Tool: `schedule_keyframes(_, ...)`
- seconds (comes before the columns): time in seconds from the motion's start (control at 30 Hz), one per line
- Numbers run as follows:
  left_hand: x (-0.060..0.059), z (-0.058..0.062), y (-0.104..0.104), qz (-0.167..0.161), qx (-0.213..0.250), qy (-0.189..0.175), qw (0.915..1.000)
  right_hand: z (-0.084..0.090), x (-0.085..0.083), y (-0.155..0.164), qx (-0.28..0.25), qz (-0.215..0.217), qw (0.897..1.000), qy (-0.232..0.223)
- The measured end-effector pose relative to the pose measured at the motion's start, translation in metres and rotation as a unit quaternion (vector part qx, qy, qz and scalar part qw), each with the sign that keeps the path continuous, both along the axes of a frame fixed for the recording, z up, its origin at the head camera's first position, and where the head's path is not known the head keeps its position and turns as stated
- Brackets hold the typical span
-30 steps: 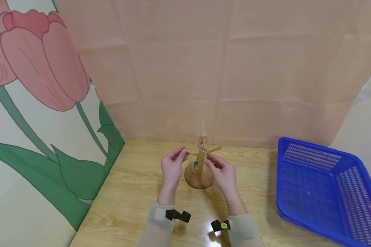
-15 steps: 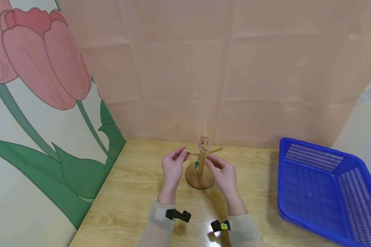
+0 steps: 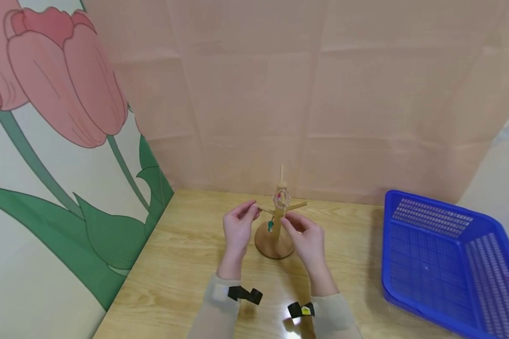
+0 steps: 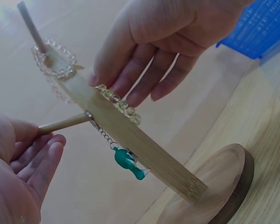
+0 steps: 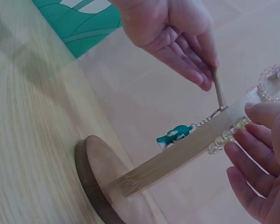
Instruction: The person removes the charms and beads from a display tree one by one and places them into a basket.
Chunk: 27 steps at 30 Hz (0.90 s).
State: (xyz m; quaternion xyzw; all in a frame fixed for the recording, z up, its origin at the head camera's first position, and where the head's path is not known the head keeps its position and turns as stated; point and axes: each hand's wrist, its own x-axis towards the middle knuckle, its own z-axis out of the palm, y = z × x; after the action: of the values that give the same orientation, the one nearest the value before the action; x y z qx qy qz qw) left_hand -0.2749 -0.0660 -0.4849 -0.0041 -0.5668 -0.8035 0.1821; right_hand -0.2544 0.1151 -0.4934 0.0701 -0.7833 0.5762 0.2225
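I see a wooden jewellery stand (image 3: 275, 226) upright near the back middle of the counter (image 3: 186, 263), its long axis vertical: a flat bamboo post rising from a round base (image 4: 214, 186), with thin pegs sticking out sideways. A teal charm keychain (image 4: 128, 162) hangs by its chain from the left peg (image 4: 65, 122), just beside the post. Clear beaded bracelets (image 4: 53, 58) sit higher up; one strand (image 5: 224, 135) lies across the post at the right hand's fingertips.

My left hand (image 3: 237, 228) holds the outer tip of the left peg, its fingers (image 5: 191, 60) curled together and pinching the dowel's end (the right wrist view shows this best). My right hand (image 3: 305, 238) is at the post's other side, fingers (image 4: 130, 70) loosely bent and slightly apart, their tips touching the bead strand against the post; I cannot tell whether they actually pinch it.

The counter is pale wood-grain laminate. A blue perforated plastic basket (image 3: 445, 263) sits well apart on the right. Behind the stand hangs a creased peach-coloured backdrop (image 3: 301, 94), and to the left stands a panel painted with a large pink tulip (image 3: 63, 84) and green leaves. Beige sleeves (image 3: 212, 315) and black wrist straps (image 3: 243, 294) show at the bottom of the head view.
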Motion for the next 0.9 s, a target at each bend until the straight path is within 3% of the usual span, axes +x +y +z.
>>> schedule_keyframes(0.27, -0.0001, -0.0004, -0.0004, 0.005, 0.0, -0.003, 1.0, -0.003, -0.0023, -0.007, -0.01, -0.023, 1.0, -0.009)
schedule_keyframes(0.9, -0.0011, 0.0003, -0.0002, 0.006, 0.004, 0.001, 1.0, -0.0002, -0.0034, -0.0092, 0.017, -0.051, 0.998, 0.031)
